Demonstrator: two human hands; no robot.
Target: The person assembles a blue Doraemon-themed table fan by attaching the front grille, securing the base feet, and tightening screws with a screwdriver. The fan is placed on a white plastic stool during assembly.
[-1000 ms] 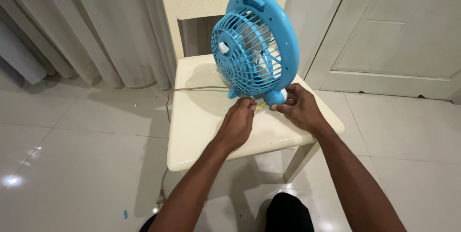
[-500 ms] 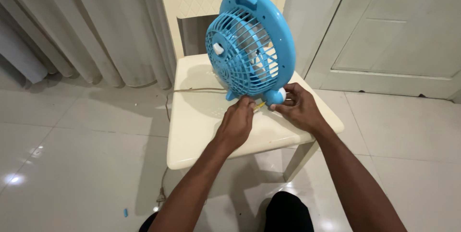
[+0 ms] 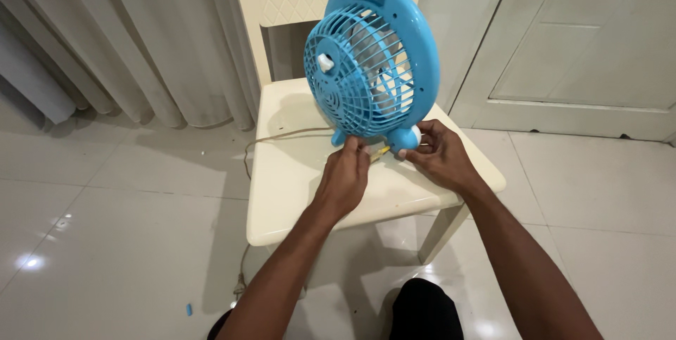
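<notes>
A small blue table fan (image 3: 373, 65) stands upright on a cream chair seat (image 3: 296, 185), its grille facing left. My left hand (image 3: 345, 174) is closed at the fan's base, pinching a thin yellow tool (image 3: 381, 150) whose tip points at the fan's right foot. My right hand (image 3: 440, 157) grips that blue foot with its white cap (image 3: 410, 137) from the right. Both hands almost touch under the fan.
A brown cord (image 3: 282, 136) runs from the fan over the seat's left edge to the tiled floor. Curtains (image 3: 141, 37) hang at the left, and a white door (image 3: 584, 44) is at the right. A small blue scrap (image 3: 189, 309) lies on the floor. My dark-clad knee (image 3: 422, 312) is below.
The fan has shifted very slightly to the left on the seat. Both hands stay at its base in nearly the same pose.
</notes>
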